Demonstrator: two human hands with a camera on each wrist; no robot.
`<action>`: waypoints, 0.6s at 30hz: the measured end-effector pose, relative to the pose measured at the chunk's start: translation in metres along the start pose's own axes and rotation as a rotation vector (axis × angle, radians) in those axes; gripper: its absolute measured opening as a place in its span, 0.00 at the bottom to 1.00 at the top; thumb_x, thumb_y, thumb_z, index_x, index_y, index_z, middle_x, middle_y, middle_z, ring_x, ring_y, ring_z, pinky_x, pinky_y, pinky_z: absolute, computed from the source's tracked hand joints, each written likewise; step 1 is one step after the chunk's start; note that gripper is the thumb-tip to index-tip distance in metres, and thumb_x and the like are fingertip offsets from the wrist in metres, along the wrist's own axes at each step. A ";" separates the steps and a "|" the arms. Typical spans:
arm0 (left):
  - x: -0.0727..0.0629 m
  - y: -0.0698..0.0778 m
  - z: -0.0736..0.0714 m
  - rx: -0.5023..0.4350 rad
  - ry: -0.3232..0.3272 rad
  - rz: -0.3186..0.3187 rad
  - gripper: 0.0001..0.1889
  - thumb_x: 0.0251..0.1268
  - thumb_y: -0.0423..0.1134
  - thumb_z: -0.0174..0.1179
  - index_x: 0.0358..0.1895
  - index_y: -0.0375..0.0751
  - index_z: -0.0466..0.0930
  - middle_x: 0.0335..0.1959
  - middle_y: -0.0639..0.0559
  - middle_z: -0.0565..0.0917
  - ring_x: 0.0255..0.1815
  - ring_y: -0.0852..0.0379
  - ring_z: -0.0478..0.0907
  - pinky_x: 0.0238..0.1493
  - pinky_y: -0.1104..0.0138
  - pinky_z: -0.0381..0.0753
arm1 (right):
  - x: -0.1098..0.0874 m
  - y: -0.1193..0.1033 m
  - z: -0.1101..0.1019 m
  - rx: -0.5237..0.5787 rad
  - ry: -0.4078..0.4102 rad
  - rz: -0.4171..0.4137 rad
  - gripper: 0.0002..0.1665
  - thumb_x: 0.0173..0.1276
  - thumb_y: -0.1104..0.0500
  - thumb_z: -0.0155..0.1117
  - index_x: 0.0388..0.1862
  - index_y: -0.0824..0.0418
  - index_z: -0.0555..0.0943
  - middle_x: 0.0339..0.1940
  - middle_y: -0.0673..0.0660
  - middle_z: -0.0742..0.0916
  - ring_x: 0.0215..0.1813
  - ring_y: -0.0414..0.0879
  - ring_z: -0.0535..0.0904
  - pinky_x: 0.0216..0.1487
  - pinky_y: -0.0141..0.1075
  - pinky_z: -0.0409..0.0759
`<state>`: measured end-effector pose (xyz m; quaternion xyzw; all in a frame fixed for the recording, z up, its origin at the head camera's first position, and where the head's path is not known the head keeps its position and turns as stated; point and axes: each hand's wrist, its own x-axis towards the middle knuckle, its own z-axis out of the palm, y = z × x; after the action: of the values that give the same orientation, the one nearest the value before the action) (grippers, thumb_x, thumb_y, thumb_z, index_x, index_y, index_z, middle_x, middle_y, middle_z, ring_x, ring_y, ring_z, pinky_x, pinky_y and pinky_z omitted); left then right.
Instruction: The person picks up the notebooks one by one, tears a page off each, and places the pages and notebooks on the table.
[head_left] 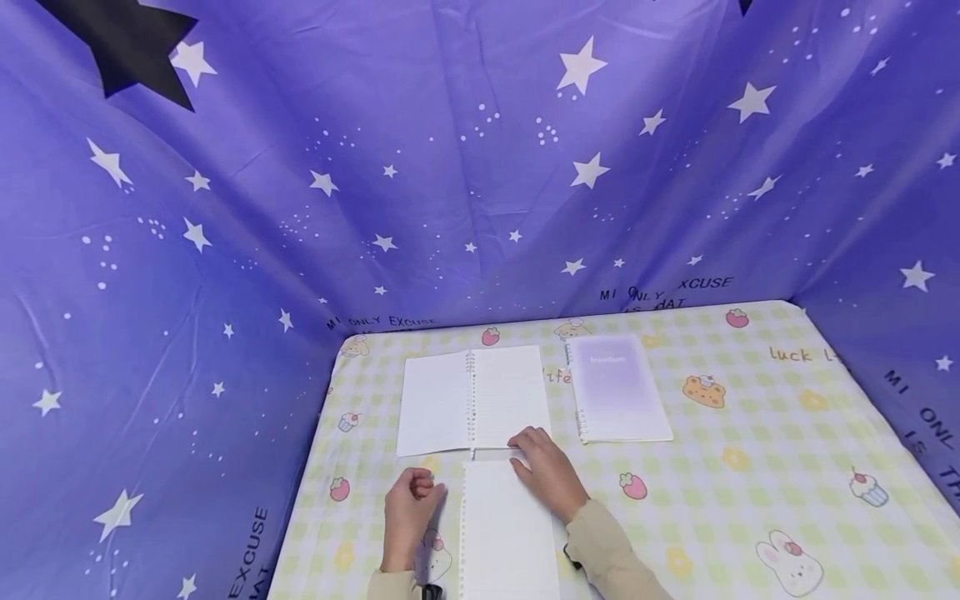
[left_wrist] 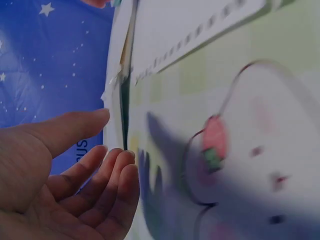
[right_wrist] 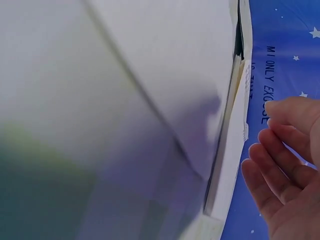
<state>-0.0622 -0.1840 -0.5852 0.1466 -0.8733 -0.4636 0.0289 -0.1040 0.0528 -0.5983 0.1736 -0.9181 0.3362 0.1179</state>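
Observation:
An open ring-bound notebook (head_left: 512, 400) with white pages lies flat near the middle of the table. Just below it in the head view is loose punched paper (head_left: 510, 533), its row of holes along the left edge. My right hand (head_left: 551, 473) is over the paper's upper right corner, fingertips at the notebook's lower right edge. In the right wrist view that hand (right_wrist: 290, 165) shows relaxed, slightly bent fingers and nothing held. To the left of the loose paper, my left hand (head_left: 408, 510) hovers with loosely bent fingers; its palm (left_wrist: 30, 170) is bare in the left wrist view.
A closed spiral notebook (head_left: 621, 392) with a purple and white cover lies to the right of the open one. A checked tablecloth (head_left: 720, 475) with cartoon prints covers the table. Purple star-printed curtains (head_left: 450, 167) stand behind and at both sides.

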 end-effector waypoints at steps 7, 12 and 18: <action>0.020 -0.003 -0.006 -0.037 0.008 0.040 0.10 0.57 0.31 0.69 0.41 0.34 0.81 0.33 0.50 0.84 0.30 0.63 0.77 0.34 0.75 0.79 | 0.015 -0.008 0.009 -0.037 0.003 -0.072 0.14 0.57 0.62 0.75 0.42 0.57 0.83 0.40 0.47 0.84 0.45 0.42 0.78 0.47 0.36 0.81; 0.034 -0.006 -0.008 -0.067 0.017 0.047 0.12 0.58 0.31 0.69 0.44 0.31 0.81 0.35 0.45 0.86 0.33 0.57 0.81 0.36 0.73 0.81 | 0.027 -0.019 0.015 -0.052 -0.010 -0.094 0.15 0.56 0.60 0.76 0.43 0.57 0.83 0.41 0.48 0.84 0.46 0.43 0.79 0.49 0.35 0.81; 0.047 -0.006 -0.011 -0.032 0.056 0.039 0.15 0.61 0.33 0.67 0.50 0.30 0.79 0.40 0.41 0.83 0.42 0.49 0.81 0.46 0.61 0.82 | 0.040 -0.031 0.023 -0.073 -0.058 -0.089 0.18 0.58 0.59 0.76 0.47 0.58 0.82 0.44 0.49 0.83 0.48 0.44 0.78 0.52 0.35 0.81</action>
<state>-0.1038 -0.2093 -0.5875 0.1421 -0.8674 -0.4724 0.0647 -0.1302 0.0063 -0.5843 0.2193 -0.9241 0.2919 0.1124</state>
